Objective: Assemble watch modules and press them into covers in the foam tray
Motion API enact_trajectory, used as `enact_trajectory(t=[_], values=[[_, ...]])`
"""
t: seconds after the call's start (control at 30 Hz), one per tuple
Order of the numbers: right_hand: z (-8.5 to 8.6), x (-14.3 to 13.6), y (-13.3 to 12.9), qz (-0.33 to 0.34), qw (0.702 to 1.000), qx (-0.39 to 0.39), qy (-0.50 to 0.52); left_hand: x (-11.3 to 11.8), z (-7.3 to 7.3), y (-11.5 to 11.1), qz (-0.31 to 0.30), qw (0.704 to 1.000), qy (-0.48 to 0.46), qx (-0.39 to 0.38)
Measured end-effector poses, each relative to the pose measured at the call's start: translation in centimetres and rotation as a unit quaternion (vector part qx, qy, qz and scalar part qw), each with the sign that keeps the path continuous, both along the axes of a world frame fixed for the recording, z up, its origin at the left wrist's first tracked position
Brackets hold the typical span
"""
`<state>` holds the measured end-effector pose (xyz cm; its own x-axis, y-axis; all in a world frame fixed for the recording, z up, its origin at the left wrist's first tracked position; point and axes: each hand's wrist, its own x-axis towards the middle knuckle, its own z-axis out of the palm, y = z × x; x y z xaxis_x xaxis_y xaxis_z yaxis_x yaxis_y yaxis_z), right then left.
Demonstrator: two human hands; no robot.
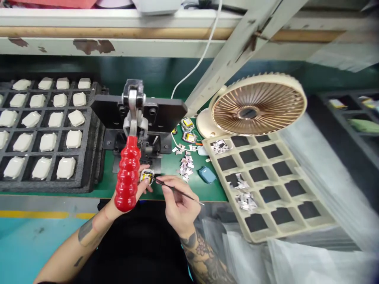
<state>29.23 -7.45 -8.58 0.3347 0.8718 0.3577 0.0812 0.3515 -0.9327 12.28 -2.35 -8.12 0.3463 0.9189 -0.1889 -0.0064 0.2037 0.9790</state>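
Low at the front of the green bench, my left hand (143, 187) grips a small open device housing (147, 176) with a yellow part inside. The red handle (128, 173) of a toggle press hides part of this hand. My right hand (181, 205) is closed around dark tweezers (177, 191), whose tips reach the right side of the housing. Whether the tips pinch anything is too small to tell. Small silvery pieces (186, 165) lie scattered beyond my right hand, and a blue case (207, 174) rests to their right.
A black foam tray (89, 157) of white cases stands left. Behind my hands rises the black press plate (168, 112). To the right are a fan (257, 106) and a beige compartment tray (251, 232), with silvery pieces in some compartments. Two open housings (188, 137) sit near the fan base.
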Motion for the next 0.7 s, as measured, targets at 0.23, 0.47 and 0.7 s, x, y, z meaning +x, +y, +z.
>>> enact_trajectory(t=[0.23,0.47,0.7], values=[[-0.3,-0.4,0.5,-0.015,0.999,-0.046,0.016,-0.4,-0.6,0.0,-0.008,1.0,-0.003,0.005],[0.3,-0.8,0.1,0.039,0.984,-0.113,0.128,-1.2,-1.7,-0.2,-0.024,0.998,-0.035,0.044],[0.7,0.1,-0.3,-0.02,0.999,0.03,-0.01,-0.4,-0.2,0.1,-0.021,0.996,-0.083,0.03]])
